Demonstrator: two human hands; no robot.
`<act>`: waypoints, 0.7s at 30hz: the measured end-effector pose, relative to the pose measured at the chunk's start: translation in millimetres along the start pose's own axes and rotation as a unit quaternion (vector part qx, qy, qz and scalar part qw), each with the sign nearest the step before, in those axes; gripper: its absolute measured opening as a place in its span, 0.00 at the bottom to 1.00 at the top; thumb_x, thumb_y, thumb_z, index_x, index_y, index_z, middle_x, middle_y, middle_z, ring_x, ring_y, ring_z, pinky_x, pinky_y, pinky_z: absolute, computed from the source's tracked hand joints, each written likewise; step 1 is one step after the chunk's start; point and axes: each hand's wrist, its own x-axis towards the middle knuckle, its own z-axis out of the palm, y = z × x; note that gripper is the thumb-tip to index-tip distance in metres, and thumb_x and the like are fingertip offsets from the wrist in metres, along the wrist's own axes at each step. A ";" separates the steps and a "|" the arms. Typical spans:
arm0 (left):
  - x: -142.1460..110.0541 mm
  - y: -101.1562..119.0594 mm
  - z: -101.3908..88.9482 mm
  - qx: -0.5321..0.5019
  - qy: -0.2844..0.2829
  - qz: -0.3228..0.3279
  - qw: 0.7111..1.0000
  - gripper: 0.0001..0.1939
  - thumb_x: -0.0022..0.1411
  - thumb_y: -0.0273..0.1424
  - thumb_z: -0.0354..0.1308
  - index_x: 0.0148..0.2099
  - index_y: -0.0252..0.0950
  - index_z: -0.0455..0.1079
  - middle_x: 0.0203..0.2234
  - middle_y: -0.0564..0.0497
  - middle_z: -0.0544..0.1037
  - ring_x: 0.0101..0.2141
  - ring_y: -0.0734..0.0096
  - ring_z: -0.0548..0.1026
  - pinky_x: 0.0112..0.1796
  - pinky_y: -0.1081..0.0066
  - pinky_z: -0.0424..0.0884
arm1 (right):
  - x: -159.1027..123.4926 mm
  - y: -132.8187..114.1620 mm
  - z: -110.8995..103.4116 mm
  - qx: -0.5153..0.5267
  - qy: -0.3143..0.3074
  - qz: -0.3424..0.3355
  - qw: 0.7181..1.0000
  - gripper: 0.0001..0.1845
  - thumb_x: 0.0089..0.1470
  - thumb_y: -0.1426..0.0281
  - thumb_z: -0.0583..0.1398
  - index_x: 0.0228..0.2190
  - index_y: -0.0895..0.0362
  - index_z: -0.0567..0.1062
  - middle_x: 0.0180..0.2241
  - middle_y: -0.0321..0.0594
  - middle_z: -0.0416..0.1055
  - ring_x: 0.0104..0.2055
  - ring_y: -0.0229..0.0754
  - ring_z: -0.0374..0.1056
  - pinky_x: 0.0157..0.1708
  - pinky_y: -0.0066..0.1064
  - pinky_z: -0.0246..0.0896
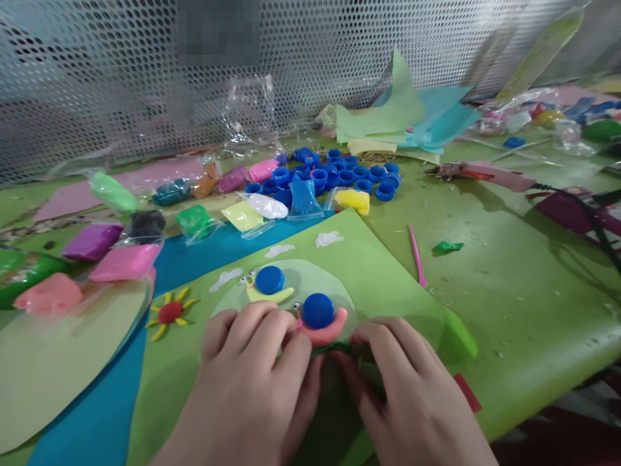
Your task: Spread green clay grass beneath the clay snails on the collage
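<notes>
Between my two hands runs a thin dark green clay strand (334, 348), just below a pink clay snail (323, 335) with a blue bottle-cap shell (317, 310). My left hand (262, 369) is closed at the strand's left end, thumb and fingers together. My right hand (400, 378) pinches its right end. Both rest over a light green paper sheet (179, 382). Above the pink snail sits a yellow clay snail (272, 295) with another blue cap (270, 279). A clay sun (171, 312) with yellow rays and white clouds (330, 239) lie on the sheet.
Many blue bottle caps (347, 178) stand behind the sheet. Bagged clay, such as a purple packet (92, 241) and a yellow packet (352, 200), lies around them. To the right are a pink tool (417, 255), a green clay scrap (448, 246) and a glue gun (495, 175) with a cord.
</notes>
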 end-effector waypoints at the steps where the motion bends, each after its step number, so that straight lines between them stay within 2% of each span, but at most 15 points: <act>1: 0.0 0.6 -0.1 -0.001 0.001 -0.005 1.000 0.03 0.55 0.33 0.55 0.31 0.40 0.66 0.29 0.53 0.69 0.35 0.64 0.66 0.36 0.64 0.57 | -0.3 0.6 -1.5 0.004 0.000 0.002 1.000 0.04 0.56 0.73 0.52 0.31 0.56 0.65 0.28 0.40 0.67 0.28 0.43 0.65 0.25 0.35 0.67; 6: 0.1 7.2 -1.0 -0.032 0.001 -0.054 0.998 0.05 0.59 0.33 0.51 0.31 0.40 0.65 0.29 0.53 0.69 0.37 0.64 0.66 0.38 0.62 0.56 | -3.3 7.1 -5.9 -0.020 -0.019 -0.067 0.997 0.13 0.52 0.78 0.50 0.41 0.58 0.65 0.35 0.43 0.69 0.31 0.44 0.67 0.28 0.35 0.69; 9: -0.4 8.2 -1.2 -0.044 0.004 -0.077 0.996 0.06 0.60 0.33 0.50 0.31 0.40 0.65 0.30 0.54 0.69 0.38 0.64 0.66 0.39 0.60 0.56 | -5.4 9.3 -4.3 -0.016 -0.022 -0.066 0.997 0.12 0.51 0.79 0.51 0.39 0.57 0.66 0.35 0.42 0.70 0.32 0.44 0.67 0.28 0.36 0.69; 13: -2.9 2.2 -0.1 -0.021 0.017 -0.011 1.000 0.01 0.57 0.30 0.54 0.33 0.40 0.64 0.32 0.53 0.69 0.38 0.66 0.66 0.36 0.64 0.57 | -4.8 7.9 -1.4 0.002 -0.017 -0.047 0.999 0.10 0.51 0.79 0.52 0.36 0.56 0.66 0.33 0.41 0.69 0.30 0.44 0.66 0.28 0.35 0.69; 15: -4.8 0.3 0.6 -0.032 0.017 -0.001 0.999 0.01 0.58 0.28 0.53 0.33 0.40 0.64 0.32 0.53 0.68 0.38 0.66 0.66 0.36 0.64 0.58 | -3.8 6.8 -0.6 0.007 -0.012 -0.042 0.999 0.10 0.52 0.79 0.53 0.37 0.56 0.66 0.33 0.41 0.69 0.30 0.43 0.66 0.28 0.35 0.69; 19: -10.0 2.6 0.7 -0.054 0.022 -0.047 0.997 0.09 0.59 0.27 0.48 0.40 0.43 0.67 0.34 0.54 0.69 0.40 0.67 0.67 0.40 0.63 0.58 | -3.8 5.9 -0.3 0.014 -0.011 -0.034 0.999 0.09 0.52 0.79 0.52 0.35 0.57 0.66 0.32 0.41 0.69 0.29 0.43 0.66 0.28 0.35 0.68; 21: -13.0 4.7 0.6 -0.032 0.033 -0.022 0.999 0.12 0.59 0.30 0.49 0.44 0.46 0.67 0.32 0.55 0.70 0.38 0.67 0.68 0.39 0.64 0.59 | -4.4 5.7 -1.1 0.015 -0.009 -0.031 0.999 0.08 0.52 0.79 0.51 0.34 0.56 0.66 0.31 0.42 0.68 0.29 0.43 0.65 0.27 0.35 0.68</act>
